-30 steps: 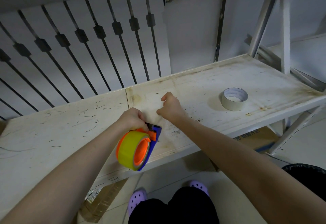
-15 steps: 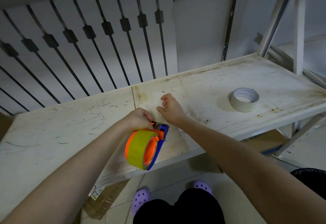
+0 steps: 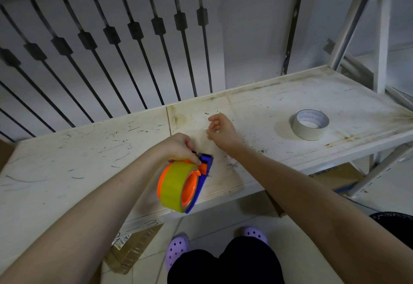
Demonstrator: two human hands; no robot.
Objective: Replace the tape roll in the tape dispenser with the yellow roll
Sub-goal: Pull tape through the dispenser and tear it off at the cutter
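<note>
At the front lip of the scuffed off-white shelf board [image 3: 67, 161]: a blue plastic tape dispenser [image 3: 204, 172], nose end over the board, wheel end jutting out past the edge.

Progress
- The glossy yellow tape roll [image 3: 175, 185] is seated on the orange plastic hub [image 3: 188, 188] inside the dispenser. The swap itself looks done.
- A pale grey-beige tape roll with a white printed core [image 3: 310, 131] lies flat on the shelf, well apart to the right; likely the roll taken out.
- What is left, by my reading: lead the tape end through to the cutter and set the dispenser down.

Hands
- The left hand [image 3: 178, 149] is clamped over the top of the dispenser near the nose, fingers curled round the frame and one fingertip down on the yellow roll's upper edge.
- The right hand [image 3: 222, 130] hovers just beyond the nose, above the board, with fingers loosely curled and thumb near forefinger. A faint clear strip may run to it from the dispenser, but the view is too dim; I cannot tell whether it pinches a tape end or holds nothing.

Materials and shapes
- Yellow roll: wide band, smooth translucent film with some sheen, thick with tape.
- Hub: bright matt orange, round, flanged.
- Dispenser frame: flat, hard blue plate, curved under the roll.
- Shelf: painted, stained brown at the seam, and covered in dark scratches and specks.
- Pale roll: a matt, cloth-like outer face and a thin wall of tape.
</note>
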